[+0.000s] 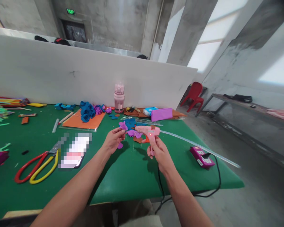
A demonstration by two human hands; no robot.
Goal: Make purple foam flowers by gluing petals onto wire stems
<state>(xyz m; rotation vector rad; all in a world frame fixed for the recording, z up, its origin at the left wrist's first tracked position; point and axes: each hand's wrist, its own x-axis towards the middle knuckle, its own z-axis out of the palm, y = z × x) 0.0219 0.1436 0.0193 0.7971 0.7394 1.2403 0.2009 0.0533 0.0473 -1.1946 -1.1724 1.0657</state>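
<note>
My right hand (157, 150) is closed round the handle of a pink hot glue gun (147, 131), its nozzle pointing left and a red light lit on its side. A long clear glue stick (198, 147) juts out behind it to the right. My left hand (114, 139) pinches a small purple felt flower (123, 125) on a thin wire, held just left of the nozzle. A purple scrap (120, 145) shows under the left palm. More purple and blue felt pieces (134, 133) lie on the green table (132, 176) beneath both hands.
Red and yellow scissors (35, 164) lie at the left beside a pixelated patch. An orange sheet (84, 121) with blue felt flowers (87, 112), a pink bottle (119, 97) and a purple pouch (161, 114) stand by the white partition. A magenta power strip (202, 156) sits at the right.
</note>
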